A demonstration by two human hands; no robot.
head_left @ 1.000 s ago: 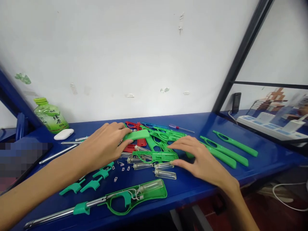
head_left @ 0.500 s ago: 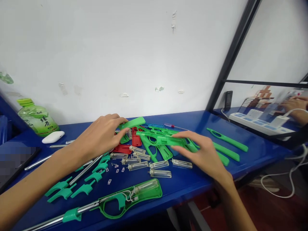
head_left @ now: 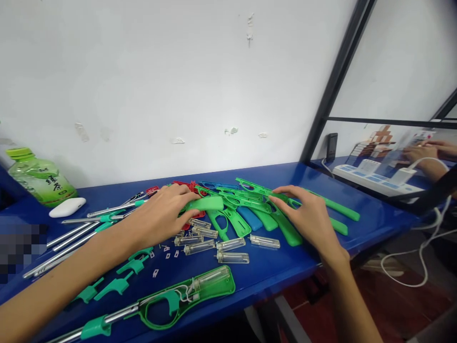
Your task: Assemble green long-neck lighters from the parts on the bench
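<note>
Had a clear bottle of green drink (head_left: 43,181) beside a rounded white plastic case (head_left: 67,207) at the far left of the blue bench (head_left: 264,271). Had long silver metal tubes (head_left: 103,211) lying loose next, with curved teal plastic triggers (head_left: 116,285) nearer the front. Showed one green plastic half-shell (head_left: 226,287) open at the front edge, fitted with clear tank, white wires, trigger and tube, but without a cover. Gripped a smooth green plastic handle piece (head_left: 210,204) between closed fingers of the left hand (head_left: 166,209), raised above the middle of the clutter. Had small pale clips (head_left: 155,273) and clear plastic tanks (head_left: 233,257) loose below, unfitted. Reached with the right hand (head_left: 310,219) to piled green plastic shells (head_left: 291,231), slim, with looped openings; could not tell whether thumb and forefinger gripped one. Had more long green shells (head_left: 344,210) at the right.
</note>
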